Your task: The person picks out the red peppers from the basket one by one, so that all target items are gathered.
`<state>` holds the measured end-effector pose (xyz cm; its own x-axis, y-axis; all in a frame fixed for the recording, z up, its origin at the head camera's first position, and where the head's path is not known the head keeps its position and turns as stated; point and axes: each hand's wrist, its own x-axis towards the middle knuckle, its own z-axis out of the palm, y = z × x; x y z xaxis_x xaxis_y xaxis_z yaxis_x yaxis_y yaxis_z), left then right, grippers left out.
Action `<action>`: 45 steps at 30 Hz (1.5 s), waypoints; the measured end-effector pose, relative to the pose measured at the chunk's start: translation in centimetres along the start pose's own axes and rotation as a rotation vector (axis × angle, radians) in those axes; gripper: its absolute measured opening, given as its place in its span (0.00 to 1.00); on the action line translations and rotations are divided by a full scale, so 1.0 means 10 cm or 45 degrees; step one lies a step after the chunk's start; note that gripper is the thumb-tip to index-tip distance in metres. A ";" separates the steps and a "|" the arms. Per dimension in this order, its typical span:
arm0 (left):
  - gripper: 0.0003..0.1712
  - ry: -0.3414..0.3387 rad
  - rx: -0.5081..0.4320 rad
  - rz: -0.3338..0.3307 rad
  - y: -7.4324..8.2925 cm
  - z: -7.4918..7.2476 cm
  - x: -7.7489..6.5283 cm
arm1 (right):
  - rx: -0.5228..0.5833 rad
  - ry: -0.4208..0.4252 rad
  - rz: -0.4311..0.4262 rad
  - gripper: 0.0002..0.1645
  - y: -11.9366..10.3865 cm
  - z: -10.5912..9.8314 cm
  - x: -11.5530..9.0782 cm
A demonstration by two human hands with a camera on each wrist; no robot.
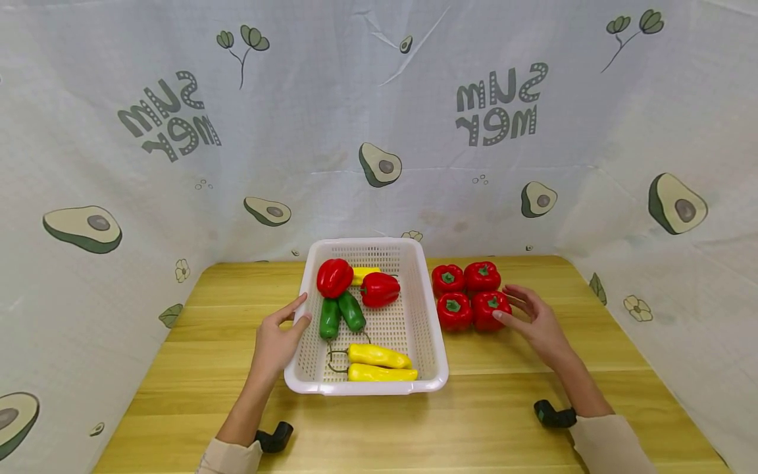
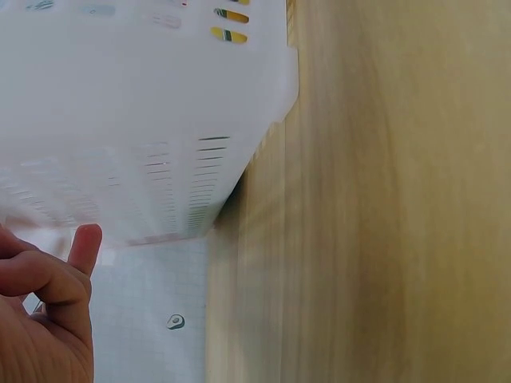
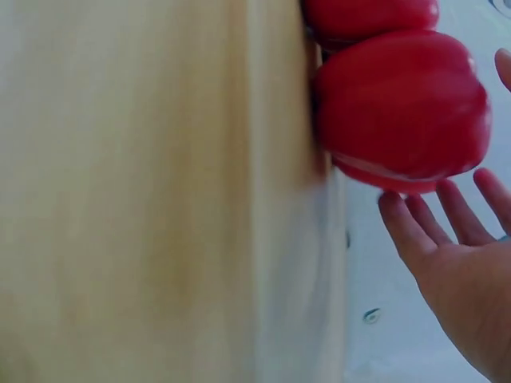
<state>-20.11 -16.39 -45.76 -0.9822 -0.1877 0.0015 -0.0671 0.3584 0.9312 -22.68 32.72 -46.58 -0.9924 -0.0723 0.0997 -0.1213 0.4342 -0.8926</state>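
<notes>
A white plastic basket (image 1: 367, 388) stands mid-table. My left hand (image 1: 277, 342) grips its left rim, with the thumb over the edge; in the left wrist view, curled fingers (image 2: 60, 287) show beside the basket wall (image 2: 120, 88). Inside lie two red bell peppers (image 1: 381, 289), two green peppers (image 1: 329, 318), two long yellow peppers (image 1: 379, 356) at the front and a partly hidden yellow one (image 1: 362, 275) behind. Right of the basket, several red bell peppers sit grouped, stems up. My right hand (image 1: 535, 326) is at the front right bell pepper (image 1: 491, 313), fingers spread along its outer side (image 3: 403, 108).
The wooden table (image 1: 195, 368) extends to both sides of the basket and in front of it. A pale cloth (image 1: 331, 112) printed with avocados hangs behind and along the sides. Black wrist devices (image 1: 554, 415) sit by both sleeves.
</notes>
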 end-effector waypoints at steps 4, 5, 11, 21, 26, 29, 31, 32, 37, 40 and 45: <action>0.26 0.001 -0.003 -0.001 0.00 0.00 0.00 | -0.030 0.049 -0.058 0.45 -0.12 0.00 0.03; 0.26 0.003 -0.004 -0.002 0.00 -0.01 0.00 | -0.032 0.061 -0.072 0.44 -0.16 0.00 0.04; 0.26 0.008 -0.016 0.023 0.00 -0.01 0.00 | -0.040 0.071 -0.125 0.44 -0.41 0.04 0.08; 0.26 0.004 -0.023 0.032 0.00 0.00 0.01 | -0.148 -0.039 -0.117 0.49 -0.71 0.28 0.18; 0.26 0.000 -0.028 0.022 0.01 0.00 0.00 | -0.165 -0.093 -0.168 0.48 -0.86 0.41 0.24; 0.26 -0.003 -0.029 0.011 0.01 0.00 0.00 | -0.187 -0.119 -0.199 0.48 -0.96 0.48 0.28; 0.26 -0.002 -0.028 0.009 0.01 0.00 0.00 | -0.205 -0.137 -0.205 0.49 -1.05 0.54 0.32; 0.26 0.000 -0.028 0.010 0.01 0.00 0.00 | -0.215 -0.147 -0.209 0.49 -1.09 0.57 0.33; 0.26 0.004 -0.022 0.007 0.01 -0.02 0.00 | -0.252 -0.193 -0.268 0.51 -1.34 0.77 0.47; 0.26 0.000 -0.022 0.003 0.02 -0.02 0.01 | -0.239 -0.229 -0.322 0.51 -1.49 0.90 0.56; 0.26 0.007 -0.012 0.006 0.00 -0.01 0.02 | -0.198 -0.301 -0.353 0.50 -1.64 1.10 0.68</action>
<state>-20.27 -16.51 -45.71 -0.9815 -0.1911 0.0076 -0.0610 0.3506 0.9345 -27.24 15.25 -36.13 -0.8916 -0.4026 0.2073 -0.4036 0.4987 -0.7671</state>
